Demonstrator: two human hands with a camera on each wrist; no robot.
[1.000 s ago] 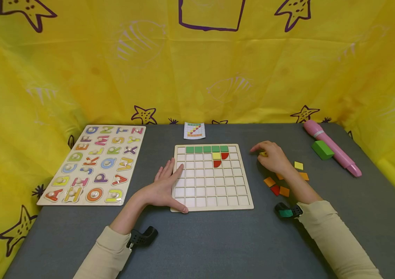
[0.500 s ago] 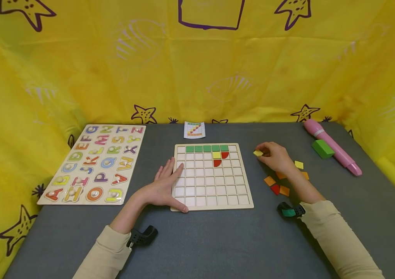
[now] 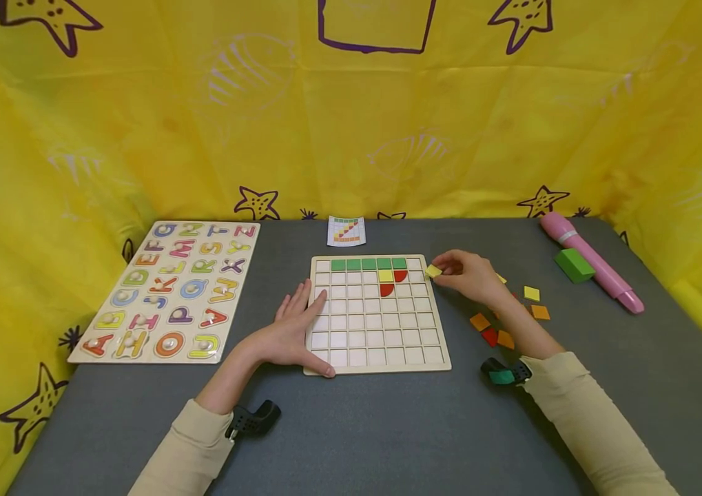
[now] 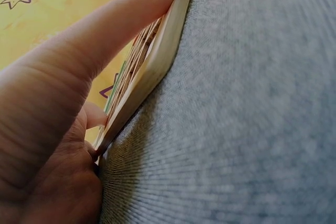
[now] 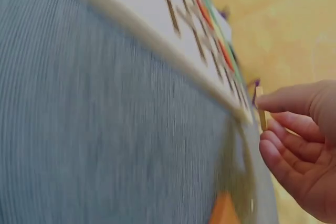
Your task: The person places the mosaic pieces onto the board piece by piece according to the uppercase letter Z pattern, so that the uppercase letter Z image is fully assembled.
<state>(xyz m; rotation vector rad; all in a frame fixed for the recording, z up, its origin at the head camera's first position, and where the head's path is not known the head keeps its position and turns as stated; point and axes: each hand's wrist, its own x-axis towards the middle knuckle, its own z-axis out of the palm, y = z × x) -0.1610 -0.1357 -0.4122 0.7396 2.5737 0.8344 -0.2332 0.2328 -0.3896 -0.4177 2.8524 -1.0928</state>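
Note:
A wooden grid board [image 3: 378, 322] lies mid-table, with green square tiles [image 3: 368, 264] along its top row. Below them sit one yellow square tile [image 3: 385, 276] and two red rounded tiles [image 3: 386, 290]. My left hand [image 3: 288, 337] rests on the board's left side, fingers spread and thumb on the near corner; the left wrist view shows that thumb [image 4: 142, 9] along the edge. Between thumb and fingertips my right hand [image 3: 471, 277] pinches another yellow square tile [image 3: 433, 271], at the board's upper right edge. From the right wrist, that tile [image 5: 262, 109] appears edge-on.
Loose orange, red and yellow tiles [image 3: 480, 322] lie right of the board, partly under the right forearm. Farther right are a green block [image 3: 574, 265] and a pink marker-shaped object [image 3: 599, 265]. A pattern card [image 3: 346, 231] stands behind the board; an alphabet puzzle [image 3: 167, 296] lies left.
My right hand has lifted a yellow tile from beside the loose pieces and carried it left to the board's edge. The left hand has stayed in place.

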